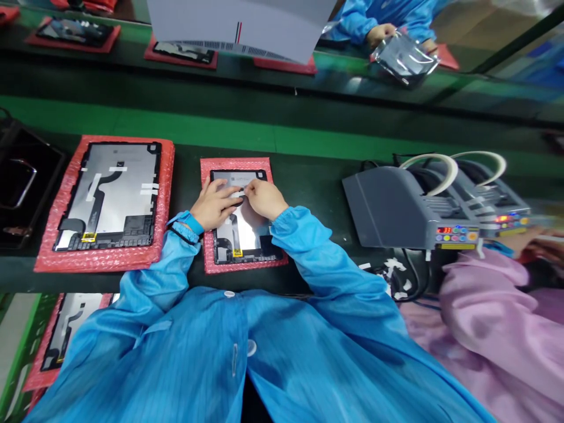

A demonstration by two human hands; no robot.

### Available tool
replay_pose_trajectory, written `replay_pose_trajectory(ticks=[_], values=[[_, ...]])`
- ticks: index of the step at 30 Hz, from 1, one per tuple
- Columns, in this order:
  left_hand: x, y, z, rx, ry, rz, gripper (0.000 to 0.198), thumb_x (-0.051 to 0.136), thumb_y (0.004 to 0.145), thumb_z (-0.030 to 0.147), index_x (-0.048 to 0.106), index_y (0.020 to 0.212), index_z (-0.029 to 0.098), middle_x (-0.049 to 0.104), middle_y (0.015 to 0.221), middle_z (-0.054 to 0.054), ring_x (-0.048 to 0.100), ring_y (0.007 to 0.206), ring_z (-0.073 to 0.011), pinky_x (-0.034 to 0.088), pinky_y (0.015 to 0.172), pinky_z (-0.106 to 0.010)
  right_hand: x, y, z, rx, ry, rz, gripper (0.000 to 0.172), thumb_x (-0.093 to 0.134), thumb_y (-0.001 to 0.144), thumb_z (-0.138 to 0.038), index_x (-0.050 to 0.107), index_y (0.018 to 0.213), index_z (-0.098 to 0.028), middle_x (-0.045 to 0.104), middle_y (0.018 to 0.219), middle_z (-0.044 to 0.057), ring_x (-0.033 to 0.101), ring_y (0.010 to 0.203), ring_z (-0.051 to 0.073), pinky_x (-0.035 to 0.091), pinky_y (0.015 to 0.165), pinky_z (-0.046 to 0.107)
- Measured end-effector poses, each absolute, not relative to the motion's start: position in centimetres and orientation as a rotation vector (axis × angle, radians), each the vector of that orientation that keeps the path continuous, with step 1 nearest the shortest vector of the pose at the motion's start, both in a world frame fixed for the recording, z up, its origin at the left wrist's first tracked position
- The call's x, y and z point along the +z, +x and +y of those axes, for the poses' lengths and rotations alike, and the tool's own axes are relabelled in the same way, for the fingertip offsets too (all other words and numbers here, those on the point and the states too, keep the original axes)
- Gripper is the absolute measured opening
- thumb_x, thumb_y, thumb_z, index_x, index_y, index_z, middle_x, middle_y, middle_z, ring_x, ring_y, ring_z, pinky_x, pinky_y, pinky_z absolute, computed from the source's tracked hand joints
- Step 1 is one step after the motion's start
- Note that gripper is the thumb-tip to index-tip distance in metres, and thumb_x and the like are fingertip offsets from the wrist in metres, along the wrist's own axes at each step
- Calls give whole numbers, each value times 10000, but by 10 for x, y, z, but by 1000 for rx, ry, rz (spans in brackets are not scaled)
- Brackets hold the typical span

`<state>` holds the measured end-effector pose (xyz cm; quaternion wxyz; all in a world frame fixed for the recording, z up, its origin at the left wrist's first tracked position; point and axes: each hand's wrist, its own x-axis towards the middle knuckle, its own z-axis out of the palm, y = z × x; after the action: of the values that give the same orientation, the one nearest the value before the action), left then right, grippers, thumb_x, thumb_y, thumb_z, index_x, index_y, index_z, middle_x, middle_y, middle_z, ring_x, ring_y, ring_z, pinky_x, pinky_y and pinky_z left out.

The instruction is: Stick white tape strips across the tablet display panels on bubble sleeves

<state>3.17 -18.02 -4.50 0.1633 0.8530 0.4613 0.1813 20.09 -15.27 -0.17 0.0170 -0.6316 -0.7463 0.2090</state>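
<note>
A tablet back panel [247,232] lies on a red bubble-wrap mat [211,261] straight ahead of me on the dark belt. My left hand [214,204] rests on its upper left part, fingers stretched toward the middle. My right hand [263,197] is beside it, fingertips pinched together on a small pale strip of tape [239,192] on the panel. Both sleeves are blue; a blue wrist strap [187,223] sits on my left wrist.
A second panel [112,197] on a red mat [48,235] lies to the left, another [66,329] below it. Two grey tape dispensers [392,208] stand at right. A person in a pink sleeve [493,305] works at right; another in blue [383,23] holds a bag [403,59] across the belt.
</note>
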Motion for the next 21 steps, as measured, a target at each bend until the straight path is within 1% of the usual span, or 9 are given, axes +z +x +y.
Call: replay_pose_trajectory(ticks=[2, 4, 8, 10, 12, 13, 16, 19, 21], values=[[-44, 32, -181, 507, 2422, 1333, 416, 484, 865, 301, 569, 1263, 216, 549, 1339, -61, 328, 1289, -326, 158, 1090, -616, -1, 198, -154, 593, -1970, -2363, 278, 404, 885, -232, 644, 987, -136, 689, 1004, 136, 631, 933, 217, 433, 789, 287], [-43, 33, -181, 491, 2432, 1340, 436, 479, 864, 294, 547, 1284, 199, 554, 1333, -67, 326, 1293, -327, 147, 1092, -621, 1, 193, -155, 565, -1978, -2386, 277, 409, 888, -252, 637, 988, -131, 682, 1013, 149, 631, 937, 224, 439, 783, 290], [-42, 33, -181, 498, 2462, 1345, 414, 473, 865, 297, 578, 1249, 182, 566, 1319, -72, 333, 1281, -329, 172, 1087, -615, 7, 191, -161, 466, -2046, -2311, 264, 456, 876, -326, 605, 1011, -155, 656, 1047, 167, 610, 950, 259, 446, 764, 332], [-42, 32, -180, 504, 2467, 1349, 404, 472, 863, 300, 595, 1225, 169, 569, 1315, -76, 341, 1268, -331, 199, 1080, -609, 8, 205, -170, 425, -2069, -2199, 203, 489, 855, -308, 595, 963, -173, 664, 979, 143, 606, 898, 247, 440, 739, 328], [-41, 31, -179, 505, 2478, 1339, 396, 468, 861, 296, 605, 1208, 164, 572, 1312, -75, 349, 1257, -327, 219, 1074, -603, 5, 234, -185, 404, -2052, -1971, 136, 514, 833, -305, 582, 858, -190, 658, 832, 87, 593, 781, 202, 425, 687, 295], [-41, 30, -179, 506, 2484, 1332, 395, 467, 858, 291, 605, 1205, 163, 573, 1311, -74, 353, 1251, -324, 229, 1070, -602, 1, 254, -196, 393, -2024, -1807, 141, 520, 825, -327, 567, 802, -196, 634, 746, 54, 572, 708, 176, 413, 652, 277], [-36, 32, -180, 532, 2503, 1318, 393, 454, 847, 261, 599, 1201, 170, 571, 1310, -78, 373, 1236, -322, 265, 1049, -607, -16, 327, -239, 325, -1881, -1187, 295, 529, 782, -479, 497, 683, -203, 490, 545, -30, 454, 515, 111, 362, 533, 236], [-27, 46, -184, 594, 2534, 1297, 381, 420, 849, 227, 601, 1183, 199, 575, 1299, -73, 385, 1241, -319, 287, 1038, -602, -29, 389, -279, 257, -1771, -621, 386, 535, 730, -568, 435, 622, -211, 379, 461, -78, 350, 423, 77, 295, 436, 209], [-18, 61, -190, 600, 2580, 1211, 367, 414, 855, 240, 605, 1167, 205, 569, 1303, -82, 399, 1237, -319, 288, 1038, -604, -29, 417, -290, 295, -1739, -398, 378, 549, 731, -548, 439, 606, -209, 379, 443, -82, 332, 397, 69, 265, 398, 199]])
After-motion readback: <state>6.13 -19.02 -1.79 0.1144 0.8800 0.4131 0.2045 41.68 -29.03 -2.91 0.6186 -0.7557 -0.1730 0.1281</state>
